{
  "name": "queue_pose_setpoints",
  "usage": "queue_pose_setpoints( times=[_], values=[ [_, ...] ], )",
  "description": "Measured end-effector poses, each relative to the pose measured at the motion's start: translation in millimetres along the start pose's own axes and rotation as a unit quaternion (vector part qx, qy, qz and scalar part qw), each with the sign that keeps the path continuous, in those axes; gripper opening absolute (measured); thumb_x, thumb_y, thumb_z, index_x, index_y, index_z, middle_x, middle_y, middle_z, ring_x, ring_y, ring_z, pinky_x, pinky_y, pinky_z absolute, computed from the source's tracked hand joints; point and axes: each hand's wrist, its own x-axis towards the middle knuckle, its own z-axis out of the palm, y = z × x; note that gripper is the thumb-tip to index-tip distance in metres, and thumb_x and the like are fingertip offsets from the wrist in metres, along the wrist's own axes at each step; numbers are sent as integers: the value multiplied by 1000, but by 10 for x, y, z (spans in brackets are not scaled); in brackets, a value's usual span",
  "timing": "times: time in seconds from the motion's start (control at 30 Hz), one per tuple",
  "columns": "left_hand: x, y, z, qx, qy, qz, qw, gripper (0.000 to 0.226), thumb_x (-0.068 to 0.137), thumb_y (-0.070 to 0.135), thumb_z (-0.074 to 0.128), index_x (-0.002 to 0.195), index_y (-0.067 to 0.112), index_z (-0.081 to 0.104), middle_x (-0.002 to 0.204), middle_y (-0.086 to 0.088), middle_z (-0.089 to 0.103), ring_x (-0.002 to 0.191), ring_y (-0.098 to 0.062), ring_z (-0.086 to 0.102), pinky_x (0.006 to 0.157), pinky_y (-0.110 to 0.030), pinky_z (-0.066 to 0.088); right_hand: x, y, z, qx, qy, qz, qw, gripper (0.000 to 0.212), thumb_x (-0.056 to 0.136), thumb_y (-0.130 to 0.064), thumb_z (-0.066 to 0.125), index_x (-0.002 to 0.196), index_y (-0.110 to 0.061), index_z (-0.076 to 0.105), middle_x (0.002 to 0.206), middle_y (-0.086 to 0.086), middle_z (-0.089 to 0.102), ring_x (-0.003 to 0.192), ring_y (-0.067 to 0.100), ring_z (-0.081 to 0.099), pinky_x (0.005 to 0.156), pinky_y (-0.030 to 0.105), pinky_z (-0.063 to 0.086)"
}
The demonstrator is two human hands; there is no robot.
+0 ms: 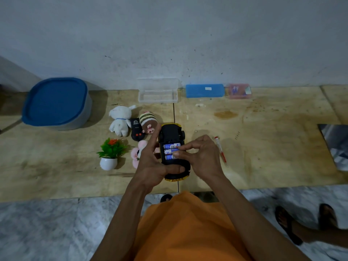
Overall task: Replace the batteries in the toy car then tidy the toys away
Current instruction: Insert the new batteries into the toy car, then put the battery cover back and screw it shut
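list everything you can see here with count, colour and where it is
toy car: 1, yellow and black, upside down in both hands
batteries: 3, blue and white, in the car's open bay
plush toys: 3, white, brown, pink, left of car
remote: 1, black, between plushes
potted plant: 1, green, white pot, front left
tub: 1, blue lid, far left
clear case: 1, open, by wall
blue case: 1, by wall
screwdriver: 1, red, right of car
left hand: grips car
right hand: fingertips on batteries

Worn wood bench [263,147] in front of me. Blue-lidded tub [56,104] at 10 o'clock, clear case [158,96] at 12, plush toys [120,119] between, screwdriver [221,151] at 3.
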Motion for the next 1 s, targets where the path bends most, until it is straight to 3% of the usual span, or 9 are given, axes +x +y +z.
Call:
queue_pose_setpoints(
  times=[0.2, 0.33, 0.47, 0.5, 0.57, 0.63, 0.7, 0.83, 1.0],
  values=[
    [47, -14, -4, -2, -28, -5, 1000, 125, 60, -31, 76, 157, 28, 25, 125, 17, 58, 98, 6, 69, 70, -19, 58, 49, 18, -49, -48, -34, -14, 998, 19, 68, -29, 89, 83, -24, 79, 87, -4, 48, 87, 8, 51, 70, 8, 39],
    [139, -131, 13, 6, -34, -15, 999, 125, 60, -26, 81, 156, 31, 27, 134, 15, 54, 106, 2, 67, 75, -26, 60, 84, 114, -39, -67, -15, -14, 998, 22, 64, -30, 91, 80, -23, 79, 89, 1, 52, 90, 18, 54, 77, 30, 48],
    [264, -227, 99, 4, -45, -39, 998, 121, 64, -22, 81, 156, 33, 27, 138, 9, 54, 112, -10, 68, 80, -30, 60, 150, 254, -74, -60, -8, -24, 998, 18, 68, -25, 90, 81, -20, 78, 85, 0, 54, 81, 13, 54, 73, 20, 44],
    [306, -249, 121, 5, -45, -44, 998, 118, 65, -21, 81, 155, 34, 29, 139, 10, 53, 111, -7, 67, 79, -29, 60, 183, 307, -111, -40, 4, -16, 999, 14, 72, -25, 87, 82, -20, 78, 84, 0, 59, 78, 11, 55, 73, 17, 44],
    [396, -287, 150, 17, -47, -50, 998, 113, 65, -16, 84, 153, 34, 34, 141, 12, 51, 109, -3, 66, 79, -30, 60, 289, 429, -231, 0, 70, 13, 997, 8, 79, -25, 82, 81, -21, 76, 83, 1, 67, 76, 13, 61, 72, 25, 51],
    [488, -330, 166, 24, -46, -64, 997, 109, 65, -13, 85, 151, 33, 37, 140, 16, 51, 108, -4, 67, 80, -32, 61, 448, 634, -378, -29, 142, 31, 989, 4, 84, -19, 79, 83, -17, 75, 83, 3, 70, 76, 15, 62, 72, 29, 52],
    [585, -362, 198, 23, -46, -81, 995, 106, 67, -13, 84, 151, 31, 37, 135, 20, 51, 104, -3, 68, 80, -34, 62, 626, 868, -487, -85, 158, 50, 982, 5, 86, -16, 77, 89, -13, 76, 89, 8, 71, 79, 15, 61, 74, 26, 49],
    [768, -416, 296, 18, -24, -104, 994, 101, 71, -10, 82, 150, 32, 37, 137, 11, 51, 99, 0, 69, 77, -28, 61, 891, 1200, -479, -254, 49, 79, 963, 17, 87, -23, 72, 104, -22, 75, 107, 7, 68, 107, 30, 56, 87, 41, 50],
    [943, -440, 374, 28, -2, -117, 993, 99, 70, -11, 82, 146, 35, 39, 141, 7, 47, 100, 3, 67, 76, -24, 60, 987, 1302, -389, -411, -37, 70, 908, 32, 85, -47, 69, 111, -27, 72, 125, -1, 60, 121, 26, 41, 91, 39, 33]
  ],
)
